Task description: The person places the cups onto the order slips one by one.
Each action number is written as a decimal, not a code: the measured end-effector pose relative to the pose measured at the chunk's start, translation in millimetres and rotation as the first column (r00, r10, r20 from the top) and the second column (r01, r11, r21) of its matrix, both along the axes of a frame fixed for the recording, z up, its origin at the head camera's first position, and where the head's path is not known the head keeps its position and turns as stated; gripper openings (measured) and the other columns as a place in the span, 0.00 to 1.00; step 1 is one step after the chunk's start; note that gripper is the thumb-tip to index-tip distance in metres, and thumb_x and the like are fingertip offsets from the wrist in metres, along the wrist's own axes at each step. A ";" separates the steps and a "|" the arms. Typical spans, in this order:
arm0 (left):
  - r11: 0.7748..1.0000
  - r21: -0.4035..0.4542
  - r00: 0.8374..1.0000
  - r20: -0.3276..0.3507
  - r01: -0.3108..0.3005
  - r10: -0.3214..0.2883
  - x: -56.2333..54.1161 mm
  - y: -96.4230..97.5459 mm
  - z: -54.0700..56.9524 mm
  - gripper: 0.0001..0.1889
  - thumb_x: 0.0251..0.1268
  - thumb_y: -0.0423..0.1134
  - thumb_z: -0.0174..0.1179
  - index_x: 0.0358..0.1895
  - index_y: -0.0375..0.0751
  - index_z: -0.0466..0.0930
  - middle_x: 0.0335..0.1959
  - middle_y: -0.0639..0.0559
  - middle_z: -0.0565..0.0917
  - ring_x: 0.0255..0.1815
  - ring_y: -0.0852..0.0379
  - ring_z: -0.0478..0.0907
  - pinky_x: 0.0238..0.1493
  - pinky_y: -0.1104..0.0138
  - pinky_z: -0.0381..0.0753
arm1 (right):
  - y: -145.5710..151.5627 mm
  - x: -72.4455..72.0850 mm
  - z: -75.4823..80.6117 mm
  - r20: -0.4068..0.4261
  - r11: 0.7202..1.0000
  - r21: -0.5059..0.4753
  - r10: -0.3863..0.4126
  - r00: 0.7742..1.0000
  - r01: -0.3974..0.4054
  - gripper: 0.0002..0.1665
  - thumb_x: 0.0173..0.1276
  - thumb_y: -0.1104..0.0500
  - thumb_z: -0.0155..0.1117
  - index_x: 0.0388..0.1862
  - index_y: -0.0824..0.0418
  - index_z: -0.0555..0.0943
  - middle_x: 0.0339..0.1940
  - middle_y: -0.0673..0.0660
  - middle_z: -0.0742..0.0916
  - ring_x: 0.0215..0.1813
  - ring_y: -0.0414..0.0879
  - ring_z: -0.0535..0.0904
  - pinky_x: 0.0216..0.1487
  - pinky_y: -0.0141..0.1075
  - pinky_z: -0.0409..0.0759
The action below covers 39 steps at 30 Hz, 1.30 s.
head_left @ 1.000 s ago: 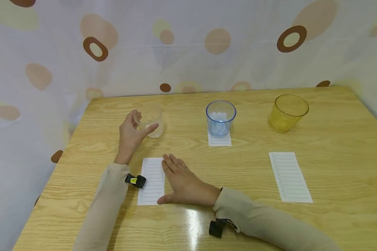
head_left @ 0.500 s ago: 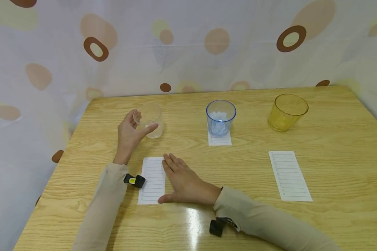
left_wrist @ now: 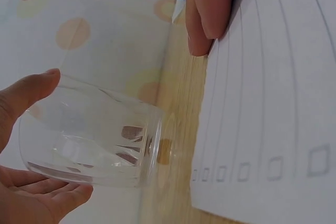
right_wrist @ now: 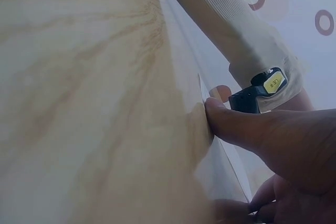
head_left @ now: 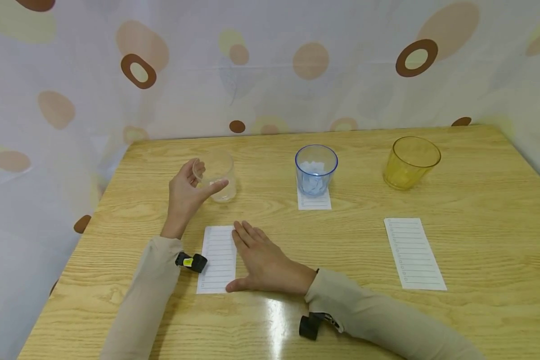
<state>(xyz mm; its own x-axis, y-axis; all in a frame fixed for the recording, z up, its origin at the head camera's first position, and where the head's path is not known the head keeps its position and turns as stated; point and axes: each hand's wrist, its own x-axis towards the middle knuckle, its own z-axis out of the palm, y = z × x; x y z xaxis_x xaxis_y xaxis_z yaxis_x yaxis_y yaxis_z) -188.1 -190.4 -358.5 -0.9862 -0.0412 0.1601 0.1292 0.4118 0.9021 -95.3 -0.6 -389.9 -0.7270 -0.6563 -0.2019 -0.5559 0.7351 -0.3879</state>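
My left hand (head_left: pixel 183 199) holds a clear cup (head_left: pixel 220 170) on the left side of the table, thumb on its near side and fingers round its far left side. In the left wrist view the clear cup (left_wrist: pixel 89 140) stands out between thumb and fingers, its base close to the wood. My right hand (head_left: pixel 266 264) rests at the right edge of a lined white paper slip (head_left: pixel 219 260), fingers straight. Its fingertips lie at the slip's top right corner, its thumb at the bottom right. The slip's rows carry small checkboxes.
A blue cup (head_left: pixel 317 185) with whitish pieces inside stands on another lined slip (head_left: pixel 314 204) at the middle back. To the right are a yellow cup (head_left: pixel 409 170) and, nearer, a lined slip (head_left: pixel 415 254). A patterned cloth (head_left: pixel 270 65) hangs behind the table (head_left: pixel 355 235).
The left hand has shifted the clear cup slightly toward the right and nearer. The right hand stays on the slip's edge.
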 end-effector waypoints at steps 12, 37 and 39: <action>1.000 0.011 0.999 -0.040 -0.005 0.005 1.0 -0.3 0.3 0.43 0.50 0.43 0.75 0.69 0.32 0.64 0.66 0.35 0.71 0.67 0.46 0.68 0.69 0.59 0.65 | 1.4 -1.7 0.1 0.003 1.000 0.006 -0.018 1.000 0.018 0.68 0.55 0.28 0.65 0.77 0.67 0.47 0.79 0.61 0.46 0.79 0.52 0.35 0.77 0.42 0.38; 0.999 -0.014 0.998 -0.051 0.044 -0.044 36.8 -11.5 4.6 0.44 0.51 0.42 0.75 0.71 0.37 0.63 0.67 0.41 0.71 0.69 0.47 0.66 0.69 0.57 0.64 | -4.0 2.9 -0.5 0.018 1.000 -0.007 0.001 1.000 -0.001 0.67 0.56 0.29 0.64 0.77 0.67 0.46 0.79 0.60 0.46 0.79 0.51 0.36 0.77 0.42 0.38; 0.999 -0.011 0.997 -0.055 0.052 -0.052 39.1 -10.7 6.9 0.43 0.51 0.42 0.74 0.71 0.37 0.63 0.66 0.40 0.71 0.68 0.48 0.67 0.69 0.57 0.64 | -3.8 2.8 0.2 0.009 1.000 0.000 0.000 1.000 0.000 0.67 0.56 0.29 0.64 0.77 0.67 0.47 0.79 0.61 0.46 0.79 0.51 0.36 0.77 0.42 0.38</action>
